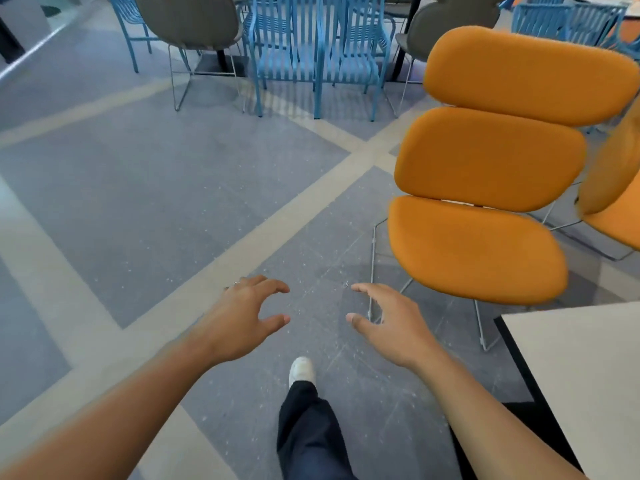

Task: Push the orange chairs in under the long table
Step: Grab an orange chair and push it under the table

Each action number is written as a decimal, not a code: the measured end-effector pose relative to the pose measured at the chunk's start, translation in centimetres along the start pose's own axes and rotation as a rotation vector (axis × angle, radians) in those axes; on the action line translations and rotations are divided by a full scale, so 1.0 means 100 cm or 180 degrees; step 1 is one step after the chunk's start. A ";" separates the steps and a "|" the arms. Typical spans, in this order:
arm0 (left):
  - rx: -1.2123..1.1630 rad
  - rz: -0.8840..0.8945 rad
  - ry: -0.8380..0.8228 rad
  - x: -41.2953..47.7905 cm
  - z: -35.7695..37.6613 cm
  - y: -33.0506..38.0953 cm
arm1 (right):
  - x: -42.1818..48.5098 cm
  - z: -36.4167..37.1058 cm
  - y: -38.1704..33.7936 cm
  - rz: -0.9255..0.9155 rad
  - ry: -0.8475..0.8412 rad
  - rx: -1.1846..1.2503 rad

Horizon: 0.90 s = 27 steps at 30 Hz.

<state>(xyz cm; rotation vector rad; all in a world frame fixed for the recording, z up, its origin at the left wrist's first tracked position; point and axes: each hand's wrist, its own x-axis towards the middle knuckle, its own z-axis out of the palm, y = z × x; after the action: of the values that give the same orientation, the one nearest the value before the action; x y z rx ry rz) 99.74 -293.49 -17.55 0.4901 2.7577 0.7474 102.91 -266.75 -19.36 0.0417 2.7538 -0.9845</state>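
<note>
An orange chair (491,161) with three padded cushions on thin metal legs stands at the right, its seat pointing toward me. A second orange chair (613,199) shows partly at the right edge. The corner of a pale long table (581,368) with a dark edge fills the lower right. My left hand (247,317) and my right hand (388,320) are stretched out over the floor, fingers spread and loosely curved, holding nothing. My right hand hangs just left of the near chair's front leg, apart from it.
Blue slatted metal chairs (311,46) and grey-backed chairs (190,19) stand in a row at the back. The floor (156,202) is grey tile crossed by pale bands. My leg and white shoe (301,372) step forward at the bottom centre.
</note>
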 end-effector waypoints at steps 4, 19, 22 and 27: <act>0.0072 0.0060 -0.0007 0.086 -0.027 -0.017 | 0.086 -0.009 -0.002 -0.0003 0.0000 0.0141; 0.0043 0.0389 -0.0055 0.386 -0.135 -0.042 | 0.355 -0.091 -0.026 0.0235 0.0241 0.0268; 0.0075 0.0514 -0.0135 0.443 -0.150 -0.052 | 0.398 -0.104 -0.025 0.0352 0.0340 0.0279; -0.0005 0.0729 -0.0295 0.543 -0.177 -0.081 | 0.475 -0.120 -0.025 0.0580 0.0569 0.0389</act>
<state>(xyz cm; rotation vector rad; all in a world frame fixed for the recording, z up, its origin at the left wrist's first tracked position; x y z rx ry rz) 42.45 -287.31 -14.70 0.8293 2.6431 0.7556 53.94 -263.34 -18.84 0.4119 2.7798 -1.1466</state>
